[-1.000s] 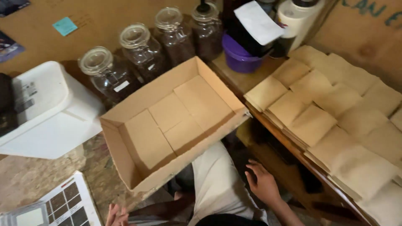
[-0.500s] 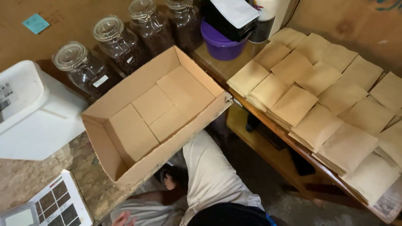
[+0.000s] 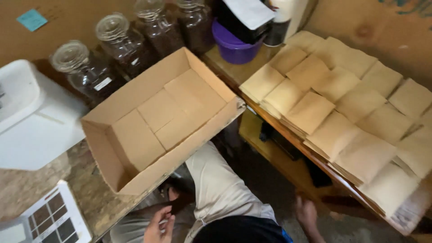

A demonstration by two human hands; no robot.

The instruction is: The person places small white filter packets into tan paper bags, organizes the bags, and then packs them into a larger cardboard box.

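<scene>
Left hand [image 3: 158, 225], low at the frame's bottom edge, fingers loosely curled around nothing visible, just below the counter [image 3: 85, 198] rim. Right hand [image 3: 307, 212], partly cut off and dim, hangs open beside the lower shelf [image 3: 288, 168]. Above the left hand, one empty cardboard box [image 3: 157, 119] overhangs the counter. Behind it, four glass jars [image 3: 85, 67], tops partly cropped. One purple bowl [image 3: 231, 45]. To the right, overlapping tan paper bags [image 3: 333, 108], too layered to count.
</scene>
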